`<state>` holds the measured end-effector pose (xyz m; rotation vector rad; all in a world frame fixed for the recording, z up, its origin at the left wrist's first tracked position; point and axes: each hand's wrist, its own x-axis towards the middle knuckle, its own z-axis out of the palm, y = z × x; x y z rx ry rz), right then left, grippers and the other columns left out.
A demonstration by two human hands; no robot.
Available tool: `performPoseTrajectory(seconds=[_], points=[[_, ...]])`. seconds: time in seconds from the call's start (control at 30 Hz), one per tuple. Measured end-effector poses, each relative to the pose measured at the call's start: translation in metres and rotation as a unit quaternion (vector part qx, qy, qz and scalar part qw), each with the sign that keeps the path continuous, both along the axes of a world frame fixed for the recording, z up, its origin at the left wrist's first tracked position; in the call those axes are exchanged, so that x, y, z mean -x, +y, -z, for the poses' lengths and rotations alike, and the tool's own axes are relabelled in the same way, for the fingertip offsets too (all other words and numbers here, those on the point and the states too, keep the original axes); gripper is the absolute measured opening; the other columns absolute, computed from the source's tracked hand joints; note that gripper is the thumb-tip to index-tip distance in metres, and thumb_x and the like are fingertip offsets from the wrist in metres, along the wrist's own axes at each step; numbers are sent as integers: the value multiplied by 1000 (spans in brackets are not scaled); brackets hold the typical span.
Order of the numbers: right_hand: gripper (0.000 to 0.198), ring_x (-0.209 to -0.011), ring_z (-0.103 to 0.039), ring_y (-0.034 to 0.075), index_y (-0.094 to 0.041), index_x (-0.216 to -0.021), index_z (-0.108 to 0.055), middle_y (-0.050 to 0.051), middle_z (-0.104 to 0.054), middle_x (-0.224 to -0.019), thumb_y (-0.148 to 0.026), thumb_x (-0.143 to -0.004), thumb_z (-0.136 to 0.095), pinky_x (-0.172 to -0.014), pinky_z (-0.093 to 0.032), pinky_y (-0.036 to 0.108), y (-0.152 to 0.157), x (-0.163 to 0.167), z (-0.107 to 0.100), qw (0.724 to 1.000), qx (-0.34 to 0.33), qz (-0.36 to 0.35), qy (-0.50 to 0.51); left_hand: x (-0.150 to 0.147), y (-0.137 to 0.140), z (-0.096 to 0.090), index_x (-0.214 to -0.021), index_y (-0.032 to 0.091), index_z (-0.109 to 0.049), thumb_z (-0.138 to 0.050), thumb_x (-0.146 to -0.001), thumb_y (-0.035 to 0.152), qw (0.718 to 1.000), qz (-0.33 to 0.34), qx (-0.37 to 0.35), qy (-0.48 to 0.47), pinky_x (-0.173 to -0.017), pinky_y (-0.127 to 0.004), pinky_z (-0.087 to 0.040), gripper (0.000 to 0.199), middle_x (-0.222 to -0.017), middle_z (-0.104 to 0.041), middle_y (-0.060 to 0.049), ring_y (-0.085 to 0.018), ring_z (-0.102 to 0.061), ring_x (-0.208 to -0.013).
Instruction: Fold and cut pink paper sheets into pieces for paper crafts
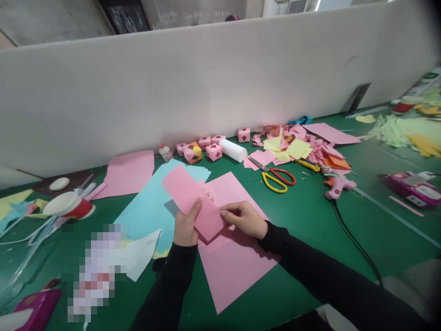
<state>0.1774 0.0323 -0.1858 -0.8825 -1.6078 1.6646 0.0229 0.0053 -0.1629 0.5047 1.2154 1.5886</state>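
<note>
A folded strip of pink paper (184, 184) is held up between my two hands, tilted over the table. My left hand (187, 226) grips its left edge, thumb on top. At the lower right edge, my right hand (245, 218) pinches the strip between thumb and fingertips. Beneath lies a larger pink sheet (227, 280), and small pink folded bits show just behind the strip. Light blue sheets (144, 211) spread out to the left of my left hand. Scissors (274, 177) with red and yellow handles lie beyond my right hand.
Against the white partition (206, 87) stand several pink paper cubes (214, 151) and a white roll (233, 150). Pink and yellow scraps (298, 148) pile up at right. A pink glue gun (339, 185) trails a black cable. A paper cup (69, 205) lies left on the green table (310, 239).
</note>
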Motion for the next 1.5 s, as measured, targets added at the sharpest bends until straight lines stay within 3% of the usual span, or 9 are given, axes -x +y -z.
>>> performPoseTrajectory(seconds=[0.23, 0.57, 0.73, 0.87, 0.93, 1.3, 1.5], points=[[28, -59, -58, 12, -11, -82, -72, 3, -64, -65, -36, -80, -59, -58, -47, 24, -1, 2, 1, 1000, 24, 6, 2, -13, -2, -1, -92, 9, -73, -83, -61, 33, 999, -42, 17, 24, -80, -34, -58, 40, -96, -74, -15, -25, -70, -89], [44, -81, -71, 23, -9, -93, -71, 16, -74, -89, -49, -77, -65, -70, -53, 33, -6, 5, 3, 995, 89, -17, 42, 13, 6, -12, -90, 8, -72, -74, -74, 17, 985, -174, -16, -8, -90, -32, -55, 19, -104, -72, -14, -22, -69, -95], [45, -83, -70, 21, -12, -104, -66, 11, -74, -89, -47, -75, -69, -70, -54, 31, -6, 7, 3, 993, 90, 13, 68, 5, 3, -11, -90, 8, -72, -77, -70, 19, 990, -141, -9, 7, -87, -34, -57, 23, -98, -74, -13, -23, -70, -90], [35, -65, -66, 14, -13, -81, -66, 5, -69, -71, -47, -74, -70, -64, -53, 26, -3, 5, 4, 996, 59, 30, 51, -11, -3, -9, -90, 10, -73, -81, -65, 26, 995, -93, -14, 31, -87, -37, -56, 31, -100, -74, -13, -26, -70, -93], [36, -62, -64, 13, -13, -78, -66, 3, -67, -67, -49, -75, -69, -63, -53, 26, -3, 5, 4, 997, 53, 35, 47, -13, -4, -10, -90, 10, -73, -81, -64, 28, 995, -92, -13, 32, -90, -39, -55, 32, -102, -73, -14, -28, -69, -95], [31, -66, -66, 15, -13, -78, -65, 7, -70, -73, -44, -75, -67, -62, -51, 26, -5, 6, 2, 996, 76, 37, 36, 0, -1, -4, -93, 10, -73, -81, -65, 31, 995, -92, -17, 40, -90, -39, -54, 36, -101, -73, -14, -27, -68, -96], [27, -68, -67, 16, -13, -77, -65, 8, -71, -76, -40, -74, -66, -63, -51, 27, -6, 7, -2, 995, 84, 28, 34, -4, -3, -13, -88, 11, -74, -80, -66, 35, 991, -118, -4, 65, -88, -40, -55, 34, -101, -73, -15, -28, -68, -96]])
